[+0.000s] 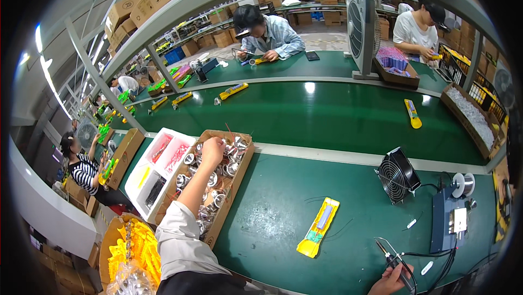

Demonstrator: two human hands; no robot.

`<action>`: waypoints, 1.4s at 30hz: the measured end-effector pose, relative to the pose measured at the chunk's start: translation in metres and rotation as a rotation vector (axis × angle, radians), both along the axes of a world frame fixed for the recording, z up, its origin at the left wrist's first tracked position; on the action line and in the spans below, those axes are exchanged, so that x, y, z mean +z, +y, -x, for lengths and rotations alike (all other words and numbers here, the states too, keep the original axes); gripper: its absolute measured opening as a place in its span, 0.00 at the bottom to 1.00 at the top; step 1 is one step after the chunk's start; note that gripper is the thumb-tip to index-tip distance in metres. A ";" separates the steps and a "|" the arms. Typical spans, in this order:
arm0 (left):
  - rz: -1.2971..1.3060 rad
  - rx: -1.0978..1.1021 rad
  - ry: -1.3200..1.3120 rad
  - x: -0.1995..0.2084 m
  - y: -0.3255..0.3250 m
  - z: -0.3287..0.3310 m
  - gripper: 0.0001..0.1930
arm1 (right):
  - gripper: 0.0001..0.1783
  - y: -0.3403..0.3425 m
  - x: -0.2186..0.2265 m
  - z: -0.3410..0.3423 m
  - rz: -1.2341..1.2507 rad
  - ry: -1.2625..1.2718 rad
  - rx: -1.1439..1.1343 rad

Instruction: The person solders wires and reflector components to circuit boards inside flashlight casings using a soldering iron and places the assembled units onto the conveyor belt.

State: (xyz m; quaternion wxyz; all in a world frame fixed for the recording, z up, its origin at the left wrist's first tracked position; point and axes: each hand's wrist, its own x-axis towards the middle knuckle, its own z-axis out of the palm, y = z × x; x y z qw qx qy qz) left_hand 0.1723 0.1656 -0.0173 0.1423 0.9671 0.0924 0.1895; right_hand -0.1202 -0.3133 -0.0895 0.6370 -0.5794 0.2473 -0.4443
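My left hand [213, 150] reaches over the far end of a cardboard box [238, 187] full of silver reflector cups [217, 201]. Its fingers are curled together among the cups; what they pinch is hidden. At the lower right, my right hand [390, 282] is closed around the dark handle of a soldering iron [393, 262], whose tip points up and left. Between my hands, on the green bench, lies an open yellow flashlight housing [309, 247]. A pale purple battery cell [325, 216] and a green circuit board [314, 236] sit inside it, with thin wires trailing out.
A white divided tray [136, 178] of wires adjoins the box; yellow parts [136, 251] fill a carton below. A black fan [396, 175], soldering station [444, 221] and solder spool [463, 184] stand right. Beyond, a green conveyor [327, 112] carries yellow housings; several co-workers sit around.
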 end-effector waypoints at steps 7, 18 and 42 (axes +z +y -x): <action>-0.100 -0.141 -0.256 -0.002 0.013 -0.005 0.09 | 0.07 0.000 -0.004 0.002 -0.020 0.019 0.016; 0.383 -0.139 -0.086 -0.012 0.044 -0.024 0.10 | 0.08 0.003 0.006 0.001 -0.012 -0.030 0.000; 0.563 -0.458 0.598 0.037 -0.203 0.205 0.06 | 0.06 0.008 0.004 0.005 -0.134 -0.092 0.227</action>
